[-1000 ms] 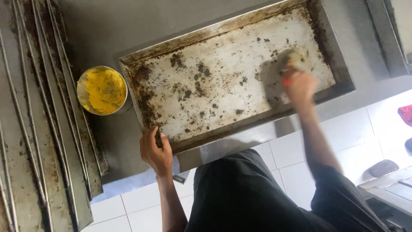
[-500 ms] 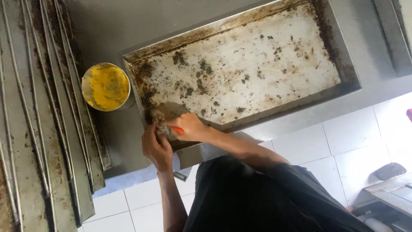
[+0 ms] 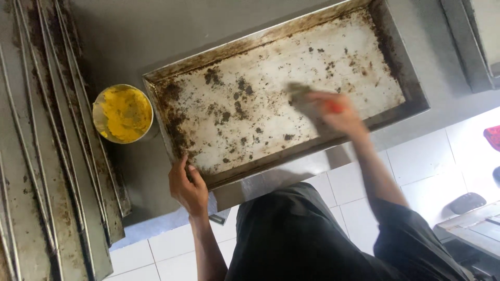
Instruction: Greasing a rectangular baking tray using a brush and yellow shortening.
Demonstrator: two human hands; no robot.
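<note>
Two hands are engaged on the baking tray point(image 3: 323, 67), which lies on the grey counter point(image 3: 156, 31) beside the yellow paste bowl point(image 3: 123, 114). The left hand point(image 3: 186, 188) is clamped on the near-left rim. The right hand point(image 3: 333, 112), closed around a scrubbing pad point(image 3: 299, 93), has been swept from the near-left corner to mid-tray, indicating continued back-and-forth scouring; burnt residue remains.

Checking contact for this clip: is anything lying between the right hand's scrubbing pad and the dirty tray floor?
Nothing visible. The right hand presses the blurred pad straight onto the tray, over burnt specks only. The left hand grips the near corner, and the yellow bowl sits outside the tray.
</note>
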